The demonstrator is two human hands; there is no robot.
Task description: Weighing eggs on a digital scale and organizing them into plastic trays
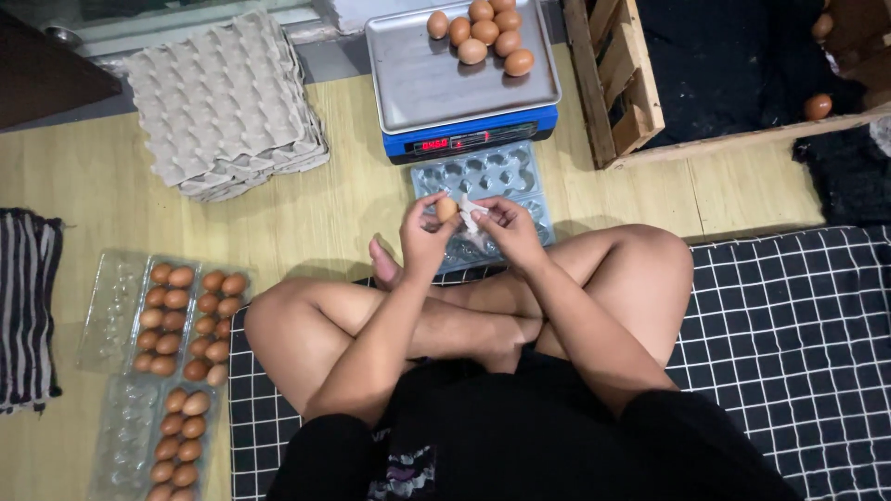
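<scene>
My left hand [422, 232] holds a brown egg [446, 209] between thumb and fingers above my crossed legs. My right hand [506, 225] pinches a small white cloth or tissue [470, 215] against that egg. Both hands hover over an empty clear plastic egg tray [483, 176] lying on the wooden floor. Behind the tray stands a blue digital scale with a steel pan [418, 79], and several brown eggs [483, 32] lie at the pan's far right.
A stack of grey cardboard egg trays [223, 102] sits at the back left. Clear plastic trays filled with eggs [190, 320] lie at my left. A wooden crate [617, 83] holding eggs stands at the right. A checked mat [789, 343] lies under me.
</scene>
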